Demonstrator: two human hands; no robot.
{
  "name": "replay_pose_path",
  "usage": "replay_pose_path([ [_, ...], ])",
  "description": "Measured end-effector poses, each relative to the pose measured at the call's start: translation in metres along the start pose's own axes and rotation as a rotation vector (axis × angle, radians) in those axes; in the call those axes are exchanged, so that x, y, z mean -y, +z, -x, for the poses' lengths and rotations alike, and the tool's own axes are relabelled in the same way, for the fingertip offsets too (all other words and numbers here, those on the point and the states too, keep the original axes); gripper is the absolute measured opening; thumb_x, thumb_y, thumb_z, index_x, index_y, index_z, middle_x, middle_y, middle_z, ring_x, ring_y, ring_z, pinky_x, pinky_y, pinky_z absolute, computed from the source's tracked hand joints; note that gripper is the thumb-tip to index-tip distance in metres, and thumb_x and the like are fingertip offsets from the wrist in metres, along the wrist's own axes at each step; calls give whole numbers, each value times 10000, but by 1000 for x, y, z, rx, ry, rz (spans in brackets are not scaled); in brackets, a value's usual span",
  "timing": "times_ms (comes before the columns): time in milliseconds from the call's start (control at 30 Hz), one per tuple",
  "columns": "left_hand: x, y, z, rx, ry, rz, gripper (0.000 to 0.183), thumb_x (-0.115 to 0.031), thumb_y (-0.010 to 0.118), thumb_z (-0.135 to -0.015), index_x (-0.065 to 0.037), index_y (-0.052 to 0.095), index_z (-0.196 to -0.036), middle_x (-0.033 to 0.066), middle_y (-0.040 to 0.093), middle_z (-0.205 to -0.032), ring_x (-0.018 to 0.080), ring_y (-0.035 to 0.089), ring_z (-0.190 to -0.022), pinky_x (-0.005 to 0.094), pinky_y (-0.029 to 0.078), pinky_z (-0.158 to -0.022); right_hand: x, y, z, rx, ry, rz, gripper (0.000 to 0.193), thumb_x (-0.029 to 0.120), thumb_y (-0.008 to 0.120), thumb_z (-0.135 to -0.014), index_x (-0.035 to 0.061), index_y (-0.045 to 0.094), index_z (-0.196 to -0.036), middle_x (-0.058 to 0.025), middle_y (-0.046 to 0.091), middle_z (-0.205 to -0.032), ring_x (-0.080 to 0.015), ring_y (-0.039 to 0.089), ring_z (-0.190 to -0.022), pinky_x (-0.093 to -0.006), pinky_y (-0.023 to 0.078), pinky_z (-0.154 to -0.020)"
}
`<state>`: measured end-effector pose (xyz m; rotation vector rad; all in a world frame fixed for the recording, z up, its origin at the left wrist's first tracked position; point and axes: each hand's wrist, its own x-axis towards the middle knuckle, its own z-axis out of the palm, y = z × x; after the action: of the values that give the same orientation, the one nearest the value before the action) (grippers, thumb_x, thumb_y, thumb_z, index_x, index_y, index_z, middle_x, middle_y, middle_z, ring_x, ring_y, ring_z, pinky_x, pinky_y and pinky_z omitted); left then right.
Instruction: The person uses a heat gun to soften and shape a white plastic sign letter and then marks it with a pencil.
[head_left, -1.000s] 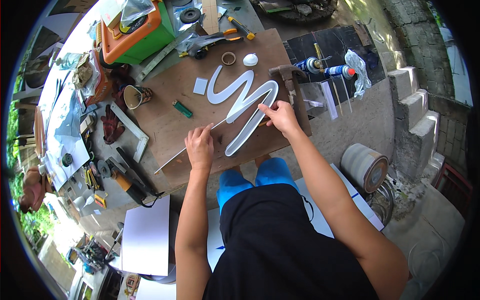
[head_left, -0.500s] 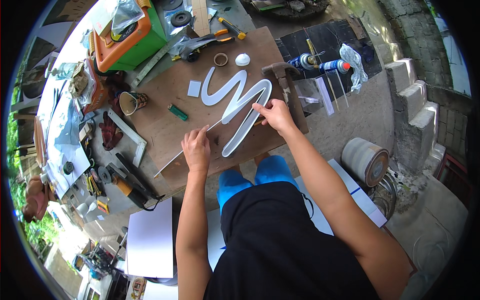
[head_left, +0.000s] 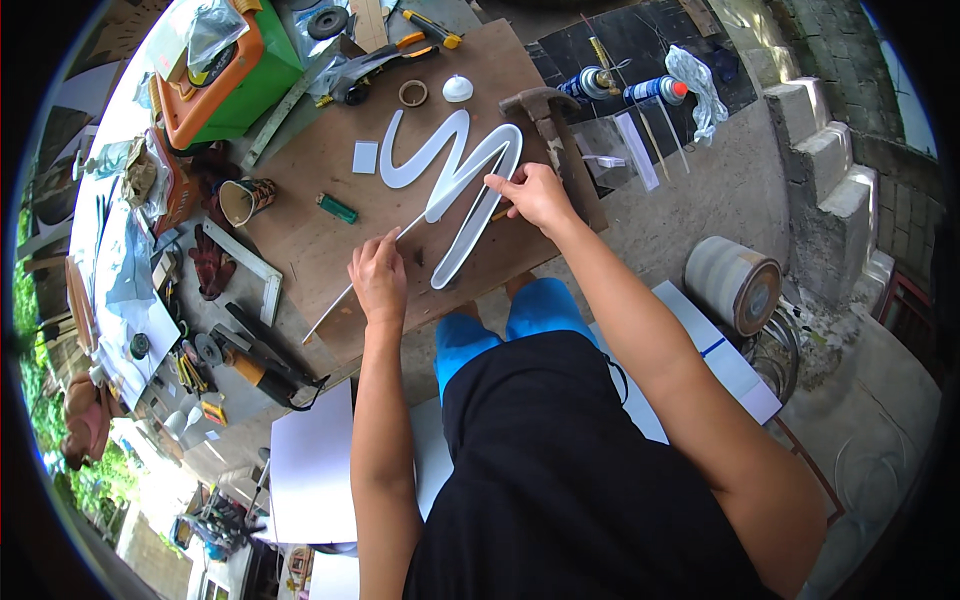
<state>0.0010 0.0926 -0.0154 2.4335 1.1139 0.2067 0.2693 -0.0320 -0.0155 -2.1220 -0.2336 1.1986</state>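
A white zigzag, script-like cutout [head_left: 445, 190] with raised edges lies on the brown board [head_left: 300, 250]. My left hand [head_left: 380, 278] pinches a long thin white strip [head_left: 328, 315], whose tail runs down toward the board's lower left edge. At the right stroke of the cutout, my right hand [head_left: 535, 197] has thumb and forefinger closed on what looks like the strip's other part, along the inner edge; the exact contact is hidden. A green lighter [head_left: 337, 208] and a small white square [head_left: 365, 157] lie left of the cutout.
A hammer [head_left: 550, 125] lies right of the cutout; a tape roll [head_left: 413, 94] and white domed piece [head_left: 457, 89] sit beyond it. Leftward are a cup [head_left: 246, 201], an angle grinder [head_left: 250, 365] and a green-orange toolbox [head_left: 250, 95]. Spray cans [head_left: 655, 90] stand at the right.
The view has shifted, so the board and its objects appear slightly higher and further left. Both hands keep nearly the same place relative to the cutout and strip.
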Motion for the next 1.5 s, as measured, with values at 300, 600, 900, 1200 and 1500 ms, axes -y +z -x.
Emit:
replay_pose_path([
  [300,0,0,-1,-11,-10,0,398,-4,709,-850,-203,775,-1187,44,725,-1036,290,660,-1005,440,505,-895,2,0,-1,9,19,19,568,497,866,-849,-36,679,-904,-128,751,-783,-190,730,-602,-335,583,-602],
  [600,-3,-1,1,-26,-36,-5,375,-8,705,-870,-185,783,-1191,52,726,-1028,286,662,-983,425,507,-881,5,-1,0,16,3,-39,574,469,872,-861,-69,684,-924,-134,750,-816,-172,705,-596,-306,587,-566],
  [900,-6,6,1,-74,-44,41,377,-20,725,-832,-190,792,-1161,31,736,-1037,279,657,-992,432,494,-860,6,-9,0,51,4,-68,518,415,844,-917,-78,697,-978,-132,737,-891,-169,699,-679,-296,591,-599],
  [1200,-9,9,3,-113,-60,16,358,-25,736,-823,-190,794,-1135,11,735,-1016,265,655,-1008,431,491,-865,11,-15,3,69,83,21,586,541,817,-909,-15,691,-1048,-112,747,-941,-157,701,-668,-282,501,-618],
  [1500,-11,11,1,-134,-60,50,375,-28,728,-817,-196,795,-1146,7,733,-1034,265,651,-1023,423,485,-911,10,-19,-2,74,75,39,601,576,803,-907,5,674,-1043,-109,757,-974,-156,715,-688,-277,507,-621],
])
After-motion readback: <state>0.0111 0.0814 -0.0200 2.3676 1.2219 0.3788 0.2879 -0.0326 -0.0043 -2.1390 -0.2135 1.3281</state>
